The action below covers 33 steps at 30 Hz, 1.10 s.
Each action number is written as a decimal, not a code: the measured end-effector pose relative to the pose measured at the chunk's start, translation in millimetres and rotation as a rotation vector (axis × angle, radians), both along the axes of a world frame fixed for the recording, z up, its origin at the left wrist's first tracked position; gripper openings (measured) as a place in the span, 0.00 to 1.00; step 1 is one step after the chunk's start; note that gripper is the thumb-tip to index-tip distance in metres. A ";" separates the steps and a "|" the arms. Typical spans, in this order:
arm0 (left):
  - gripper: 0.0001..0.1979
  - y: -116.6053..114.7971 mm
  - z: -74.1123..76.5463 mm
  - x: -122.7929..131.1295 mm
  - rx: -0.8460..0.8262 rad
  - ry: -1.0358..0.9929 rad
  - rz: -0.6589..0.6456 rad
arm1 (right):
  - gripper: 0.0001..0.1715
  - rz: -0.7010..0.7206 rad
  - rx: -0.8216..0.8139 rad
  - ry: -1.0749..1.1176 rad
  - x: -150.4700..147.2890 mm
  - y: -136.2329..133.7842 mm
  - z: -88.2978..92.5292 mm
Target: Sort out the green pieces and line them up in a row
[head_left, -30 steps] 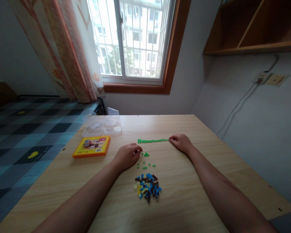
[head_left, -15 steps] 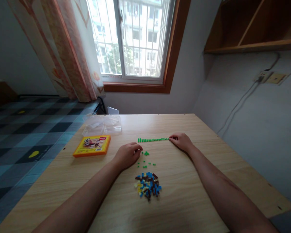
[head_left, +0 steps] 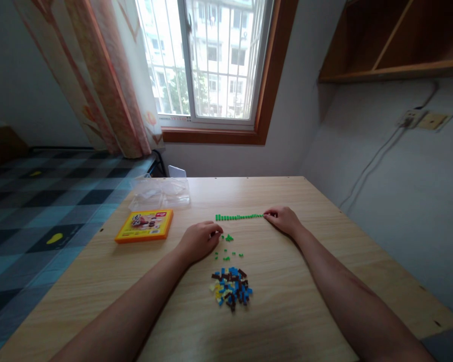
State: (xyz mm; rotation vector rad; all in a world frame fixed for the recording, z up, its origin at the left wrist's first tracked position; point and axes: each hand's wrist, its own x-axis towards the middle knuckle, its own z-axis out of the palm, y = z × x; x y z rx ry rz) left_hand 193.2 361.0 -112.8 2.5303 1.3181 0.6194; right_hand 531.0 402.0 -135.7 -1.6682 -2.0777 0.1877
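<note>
A row of small green building bricks (head_left: 238,217) runs across the table. My right hand (head_left: 282,219) is at its right end, thumb and fingertips pinched on a small green brick in line with the row. Left of the loose green bricks (head_left: 229,238), my left hand (head_left: 201,239) rests on the table with its fingers curled together. Anything between its fingertips is too small to make out. More green bricks (head_left: 226,258) lie scattered nearer to me. Closest to me is a mixed pile of blue, brown and yellow bricks (head_left: 232,288).
An orange and yellow box (head_left: 145,226) lies to the left on the wooden table (head_left: 294,301). Behind it stands a clear plastic tray (head_left: 159,193). A bed with a checked cover (head_left: 56,201) is at the left, and a window (head_left: 219,60) lies beyond the table.
Both hands stay in nearly the same place. The whole view has shifted very slightly; no brick has visibly moved.
</note>
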 end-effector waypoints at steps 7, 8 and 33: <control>0.10 0.5 -2.1 -0.7 0.012 -0.005 -0.008 | 0.14 0.019 0.059 0.057 -0.8 -2.1 2.8; 0.11 0.3 -2.0 -0.5 0.011 -0.004 -0.004 | 0.14 0.035 0.088 0.066 -2.9 -3.8 5.4; 0.13 -2.4 0.9 1.9 -0.011 0.048 0.017 | 0.13 0.506 0.080 0.041 -88.7 -40.8 5.6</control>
